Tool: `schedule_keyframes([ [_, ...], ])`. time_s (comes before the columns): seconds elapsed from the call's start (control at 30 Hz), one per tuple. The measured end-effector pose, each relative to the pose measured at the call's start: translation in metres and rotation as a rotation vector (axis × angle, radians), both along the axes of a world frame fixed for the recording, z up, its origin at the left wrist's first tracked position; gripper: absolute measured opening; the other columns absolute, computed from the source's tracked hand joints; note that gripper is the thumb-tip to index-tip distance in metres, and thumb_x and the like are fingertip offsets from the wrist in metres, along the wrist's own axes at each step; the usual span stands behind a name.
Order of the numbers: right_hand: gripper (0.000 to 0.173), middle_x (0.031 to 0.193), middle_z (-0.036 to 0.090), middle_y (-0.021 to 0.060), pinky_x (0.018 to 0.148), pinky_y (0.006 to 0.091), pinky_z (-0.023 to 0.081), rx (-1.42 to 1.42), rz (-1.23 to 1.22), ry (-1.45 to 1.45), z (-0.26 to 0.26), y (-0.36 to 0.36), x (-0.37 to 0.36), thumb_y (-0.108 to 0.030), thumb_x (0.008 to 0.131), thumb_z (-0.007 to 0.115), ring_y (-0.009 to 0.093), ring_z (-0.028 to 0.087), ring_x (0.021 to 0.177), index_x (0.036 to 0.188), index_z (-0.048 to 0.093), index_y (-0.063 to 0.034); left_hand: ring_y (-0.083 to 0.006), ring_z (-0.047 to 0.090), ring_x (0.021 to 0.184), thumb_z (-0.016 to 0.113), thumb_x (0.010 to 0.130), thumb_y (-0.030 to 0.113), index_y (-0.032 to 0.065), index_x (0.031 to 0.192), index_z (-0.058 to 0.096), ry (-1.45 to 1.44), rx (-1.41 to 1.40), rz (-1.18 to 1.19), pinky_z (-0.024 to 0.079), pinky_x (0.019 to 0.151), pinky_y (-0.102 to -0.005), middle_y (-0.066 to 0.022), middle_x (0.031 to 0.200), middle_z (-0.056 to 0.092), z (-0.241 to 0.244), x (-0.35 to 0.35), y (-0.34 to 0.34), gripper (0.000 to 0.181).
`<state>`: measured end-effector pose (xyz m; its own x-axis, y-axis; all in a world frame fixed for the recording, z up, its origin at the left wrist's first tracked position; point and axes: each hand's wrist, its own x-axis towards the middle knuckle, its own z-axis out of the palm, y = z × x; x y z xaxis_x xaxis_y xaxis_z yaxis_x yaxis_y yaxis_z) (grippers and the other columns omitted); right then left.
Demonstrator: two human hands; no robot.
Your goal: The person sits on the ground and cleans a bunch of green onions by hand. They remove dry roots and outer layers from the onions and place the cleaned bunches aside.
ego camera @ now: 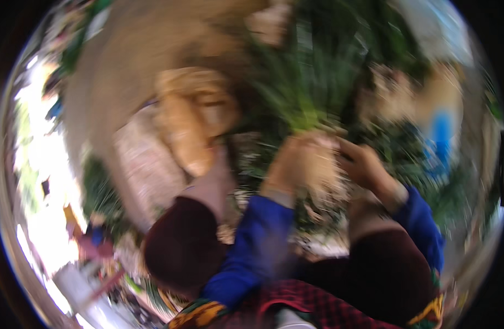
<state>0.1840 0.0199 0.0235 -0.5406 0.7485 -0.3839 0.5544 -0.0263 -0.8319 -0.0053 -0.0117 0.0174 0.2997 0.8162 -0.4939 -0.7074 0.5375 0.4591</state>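
A bunch of spring onions or similar long-leaved greens (307,94) points its dark leaves away from me, with pale stems and stringy roots (324,172) towards me. My left hand (289,160) is closed around the bunch at the pale stems. On the right side of the same stems, my right hand (361,162) touches the bunch with bent fingers; motion blur hides whether it grips. Both arms wear blue sleeves.
Tan plastic wrapping (186,127) lies beside a pale sack or block (145,152) on the left. More greens (350,37) lie ahead, with rooty bunches (387,94) on the right near a blue-marked item (441,140). Leaf scraps (252,164) cover ground between my legs.
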Motion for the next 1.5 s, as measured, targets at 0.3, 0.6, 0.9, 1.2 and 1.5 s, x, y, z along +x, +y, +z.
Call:
schedule_keyframes([
  [0.3, 0.024, 0.076, 0.064, 0.0173, 0.060, 0.0426, 0.050, 0.133, -0.135, -0.230, -0.031, 0.028, 0.085, -0.026, 0.085, 0.054, 0.035, 0.062, 0.069, 0.093, 0.057, -0.0034, -0.0262, 0.058, 0.091, 0.055, 0.083, 0.010, -0.0006, 0.096, 0.058, -0.388, -0.214, 0.054, 0.049, 0.084, -0.0402, -0.0160, 0.103, 0.059, 0.010, 0.033, 0.017, 0.018],
  [0.6, 0.028, 0.063, 0.059, 0.0091, 0.049, 0.0287, 0.043, -0.174, -0.416, 0.251, -0.025, 0.047, -0.008, -0.029, 0.088, 0.056, 0.016, 0.057, 0.056, 0.084, 0.057, -0.0012, -0.0224, 0.062, 0.074, 0.056, 0.084, 0.012, -0.0024, 0.099, 0.059, -0.037, -0.239, 0.007, 0.054, 0.063, -0.0313, -0.0125, 0.082, 0.062, 0.005, 0.021, 0.008, 0.021],
  [0.9, 0.020, 0.060, 0.054, 0.0000, 0.043, 0.0192, 0.033, -0.544, -0.544, 0.500, -0.016, 0.044, 0.008, -0.020, 0.092, 0.049, 0.007, 0.044, 0.046, 0.083, 0.056, -0.0042, -0.0212, 0.062, 0.073, 0.055, 0.084, 0.010, -0.0033, 0.101, 0.058, -0.086, -0.271, 0.093, 0.054, 0.067, -0.0327, -0.0139, 0.090, 0.063, -0.004, 0.026, 0.010, 0.021],
  [1.2, 0.018, 0.057, 0.048, -0.0015, 0.041, 0.0198, 0.032, -0.371, -0.841, 0.653, 0.001, 0.038, 0.017, -0.018, 0.093, 0.049, 0.006, 0.040, 0.045, 0.087, 0.057, -0.0030, -0.0282, 0.061, 0.080, 0.055, 0.083, 0.011, -0.0025, 0.100, 0.057, -0.181, -0.266, 0.119, 0.053, 0.075, -0.0413, -0.0186, 0.100, 0.061, 0.002, 0.023, 0.009, 0.021],
  [1.5, 0.027, 0.081, 0.066, 0.0099, 0.064, 0.0339, 0.052, 0.283, 1.101, -0.575, -0.038, 0.001, 0.033, -0.021, 0.087, 0.048, 0.024, 0.064, 0.072, 0.087, 0.065, -0.0008, -0.0220, 0.053, 0.083, 0.051, 0.088, 0.021, 0.0030, 0.104, 0.053, -0.480, -0.015, 0.153, 0.049, 0.081, -0.0407, -0.0118, 0.098, 0.053, -0.006, 0.011, 0.000, 0.024],
])
